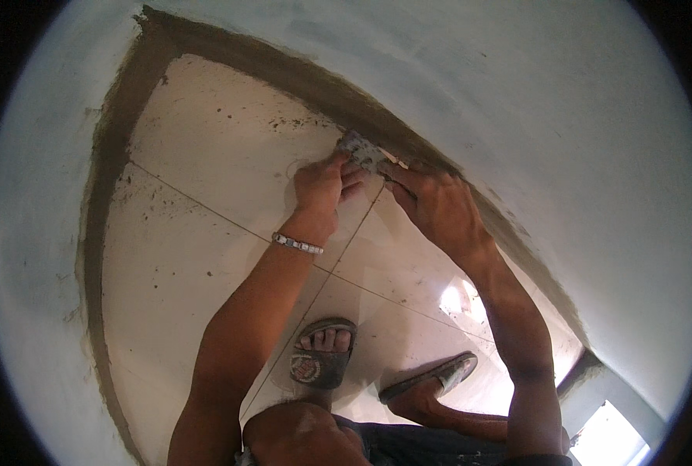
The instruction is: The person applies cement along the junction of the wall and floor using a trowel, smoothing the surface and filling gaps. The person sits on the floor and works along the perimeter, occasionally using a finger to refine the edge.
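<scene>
At the foot of the right-hand wall, both my hands meet around a small, flat-looking piece smeared with grey mortar (361, 151). My left hand (321, 186) pinches its near left side between thumb and fingers; a beaded bracelet (298, 243) circles that wrist. My right hand (435, 198) is closed at the piece's right side, fingertips against the wall base. A thin pale edge (393, 158) shows by those fingertips; its kind is unclear. Directly behind the hands runs a dark grey-brown mortar band (284, 68) along the join of wall and floor.
Pale floor tiles (206, 155) with thin dark joints carry scattered mortar crumbs (291, 123). Light blue-grey walls (517, 93) rise at left and right, meeting in the far left corner. My sandalled feet (322, 353) stand below the hands. A bright opening (608, 436) lies lower right.
</scene>
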Demonstrator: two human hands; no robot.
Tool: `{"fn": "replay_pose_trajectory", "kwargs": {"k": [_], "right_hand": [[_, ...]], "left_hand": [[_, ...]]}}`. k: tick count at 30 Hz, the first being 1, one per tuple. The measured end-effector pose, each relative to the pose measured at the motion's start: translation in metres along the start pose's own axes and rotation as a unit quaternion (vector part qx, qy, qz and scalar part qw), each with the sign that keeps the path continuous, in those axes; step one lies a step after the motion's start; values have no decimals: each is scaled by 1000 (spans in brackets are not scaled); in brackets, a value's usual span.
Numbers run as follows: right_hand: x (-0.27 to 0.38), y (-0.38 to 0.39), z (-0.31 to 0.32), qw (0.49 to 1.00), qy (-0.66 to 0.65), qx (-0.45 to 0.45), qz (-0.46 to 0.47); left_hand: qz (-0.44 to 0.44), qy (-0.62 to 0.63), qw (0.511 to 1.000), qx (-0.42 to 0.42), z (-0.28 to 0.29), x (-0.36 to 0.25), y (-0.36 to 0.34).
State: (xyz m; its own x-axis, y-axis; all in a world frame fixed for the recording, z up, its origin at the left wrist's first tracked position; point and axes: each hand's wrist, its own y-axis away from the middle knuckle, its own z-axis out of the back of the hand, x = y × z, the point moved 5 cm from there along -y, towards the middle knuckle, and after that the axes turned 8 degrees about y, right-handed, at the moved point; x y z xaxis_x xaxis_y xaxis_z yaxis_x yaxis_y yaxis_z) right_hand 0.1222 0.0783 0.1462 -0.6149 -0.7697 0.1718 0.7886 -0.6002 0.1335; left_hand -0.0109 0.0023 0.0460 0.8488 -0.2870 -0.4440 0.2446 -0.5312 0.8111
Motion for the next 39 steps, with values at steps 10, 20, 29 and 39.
{"fn": "replay_pose_trajectory", "kwargs": {"k": [10,20,29,39], "right_hand": [[21,-32,-11,1000,0,28,-3],[80,-54,-26,994,-106,39,7],[37,53,-47,906,-355,137,-188],[47,57,10,960,-161,227,-41]], "left_hand": [[-31,-12,999,-24,20,-30,-10],[-136,-17,987,-88,75,-72,-11],[-374,-601,671,-219,315,-23,178],[-321,-787,513,-120,433,81,243]]}}
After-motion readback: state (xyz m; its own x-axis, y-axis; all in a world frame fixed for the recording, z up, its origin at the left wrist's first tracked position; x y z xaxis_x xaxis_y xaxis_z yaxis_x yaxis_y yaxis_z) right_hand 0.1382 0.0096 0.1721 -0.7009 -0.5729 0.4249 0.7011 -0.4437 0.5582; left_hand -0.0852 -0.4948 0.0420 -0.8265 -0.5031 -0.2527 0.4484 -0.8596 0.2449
